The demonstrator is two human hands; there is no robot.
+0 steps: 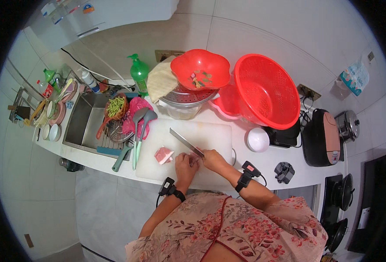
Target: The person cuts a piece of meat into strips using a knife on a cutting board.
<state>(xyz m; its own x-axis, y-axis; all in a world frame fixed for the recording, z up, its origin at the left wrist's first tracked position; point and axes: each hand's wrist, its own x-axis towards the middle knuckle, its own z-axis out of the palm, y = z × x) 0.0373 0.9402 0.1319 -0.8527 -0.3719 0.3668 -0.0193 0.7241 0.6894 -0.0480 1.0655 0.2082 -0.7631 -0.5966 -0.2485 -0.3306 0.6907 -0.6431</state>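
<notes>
My right hand (214, 160) grips the handle of a kitchen knife (185, 142). Its long blade slants up and to the left over a white cutting board (157, 131). Beside it, my left hand (185, 168) has its fingers curled on a piece of raw meat (194, 159), which the hands and blade partly hide. How far the edge is into this meat cannot be made out. A separate chunk of raw meat (164, 155), pink with a pale band of fat, lies on the board to the left of my left hand.
Two long-handled utensils (140, 131) overlap the board's left edge. A sink (88, 119) left of them holds a basket of green beans (116, 107). Behind the board stand a steamer pot (183, 108) and a red colander (265, 91). A white bowl (258, 140) is to the right.
</notes>
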